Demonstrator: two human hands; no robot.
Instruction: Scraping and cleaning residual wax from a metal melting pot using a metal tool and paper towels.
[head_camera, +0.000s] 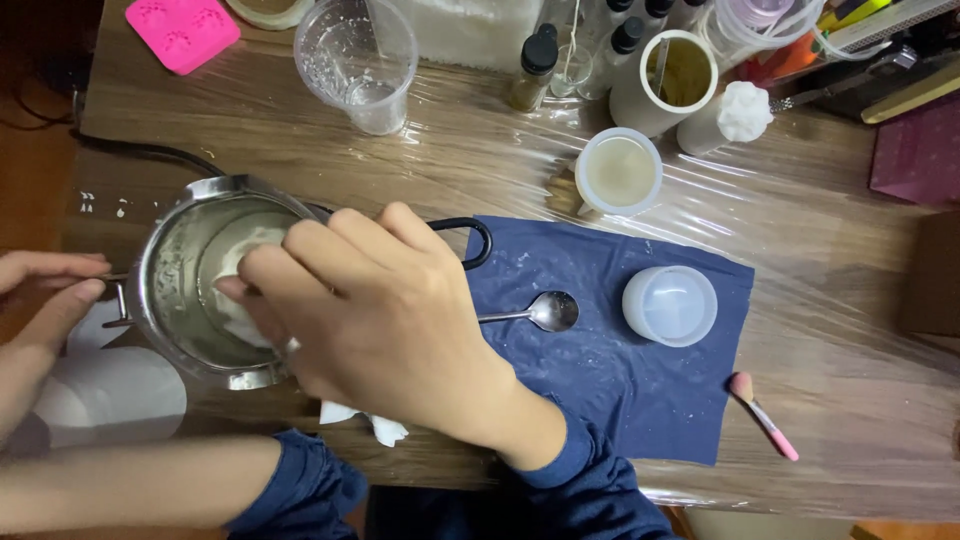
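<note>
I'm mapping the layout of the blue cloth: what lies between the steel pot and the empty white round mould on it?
In the head view, a metal spoon lies on the blue cloth between the steel pot and the white round mould, bowl towards the mould.

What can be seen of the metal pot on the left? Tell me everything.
The metal pot is a small, shiny steel vessel with a rolled rim, a pour lip at the top and a black loop handle pointing right. It stands upright on the film-covered wooden table. Its inside is smeared with whitish residue. The right hand presses a white paper towel into it; the left hand touches a small side handle.
</note>
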